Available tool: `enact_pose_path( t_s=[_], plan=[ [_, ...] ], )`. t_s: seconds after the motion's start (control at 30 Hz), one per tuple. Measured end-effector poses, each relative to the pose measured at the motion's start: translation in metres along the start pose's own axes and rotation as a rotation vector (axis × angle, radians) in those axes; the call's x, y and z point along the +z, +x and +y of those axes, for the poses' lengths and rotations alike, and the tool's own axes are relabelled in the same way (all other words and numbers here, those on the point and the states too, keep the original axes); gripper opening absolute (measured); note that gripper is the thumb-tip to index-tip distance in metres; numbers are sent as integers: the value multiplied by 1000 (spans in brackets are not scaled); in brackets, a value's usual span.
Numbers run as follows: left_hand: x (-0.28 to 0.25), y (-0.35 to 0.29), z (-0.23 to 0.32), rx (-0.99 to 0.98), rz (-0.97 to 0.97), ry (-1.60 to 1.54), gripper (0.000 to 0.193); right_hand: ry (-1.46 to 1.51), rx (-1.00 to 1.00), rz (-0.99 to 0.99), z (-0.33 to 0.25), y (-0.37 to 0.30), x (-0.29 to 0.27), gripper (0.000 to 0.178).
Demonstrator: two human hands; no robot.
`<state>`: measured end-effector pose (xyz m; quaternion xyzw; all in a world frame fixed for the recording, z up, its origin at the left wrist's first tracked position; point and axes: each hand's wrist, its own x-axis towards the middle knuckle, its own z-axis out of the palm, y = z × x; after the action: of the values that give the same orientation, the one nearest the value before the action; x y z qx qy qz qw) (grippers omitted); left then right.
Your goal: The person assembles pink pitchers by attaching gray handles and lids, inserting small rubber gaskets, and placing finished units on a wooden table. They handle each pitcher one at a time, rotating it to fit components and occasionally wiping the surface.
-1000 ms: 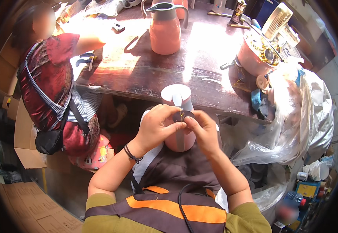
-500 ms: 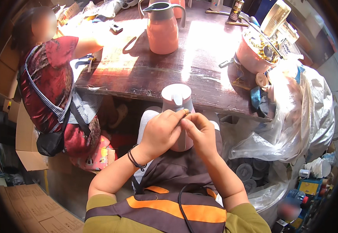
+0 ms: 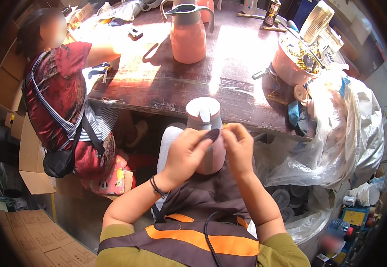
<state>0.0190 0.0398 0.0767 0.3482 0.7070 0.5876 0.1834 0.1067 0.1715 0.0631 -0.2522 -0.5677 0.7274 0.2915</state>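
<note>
A pale pink jug (image 3: 215, 153) with a whitish lid (image 3: 203, 108) and a grey handle stands upright at my lap, close to the table's front edge. Above its near side, my left hand (image 3: 186, 153) pinches a small dark oval piece (image 3: 212, 134) between thumb and fingers. My right hand (image 3: 239, 147) is just to the right, a small gap from the left. Its thumb and forefinger are pressed together on something tiny and yellowish (image 3: 224, 126), too small to name. Both hands partly hide the jug's body.
On the dark wooden table (image 3: 229, 84) stands a coral jug (image 3: 188, 38), with others behind it. A pink tub (image 3: 289, 62) of gold-coloured strips sits at the right, above clear plastic bags (image 3: 318, 155). Another person (image 3: 60, 102) sits at the left, one arm on the table.
My hands have moved apart from touching each other. The dark oval piece now shows in my left hand, and the right hand has shifted slightly right.
</note>
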Motion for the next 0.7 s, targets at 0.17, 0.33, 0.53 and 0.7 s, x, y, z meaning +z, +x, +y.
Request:
enact_pose_path(
  t_s=[0.17, 0.33, 0.53, 0.7],
  plan=[
    [-8, 8, -29, -113, 260, -554, 20, 46, 175, -124, 49, -10, -21, 19],
    [-14, 46, -29, 182, 317, -241, 18, 86, 166, -184, 34, -32, 19, 25],
    [-15, 50, -30, -62, 179, -703, 15, -182, 28, 41, -1, -41, -11, 31],
    [10, 26, 0, -7, 174, -621, 16, -548, -163, 31, -11, -31, -23, 31]
  ],
)
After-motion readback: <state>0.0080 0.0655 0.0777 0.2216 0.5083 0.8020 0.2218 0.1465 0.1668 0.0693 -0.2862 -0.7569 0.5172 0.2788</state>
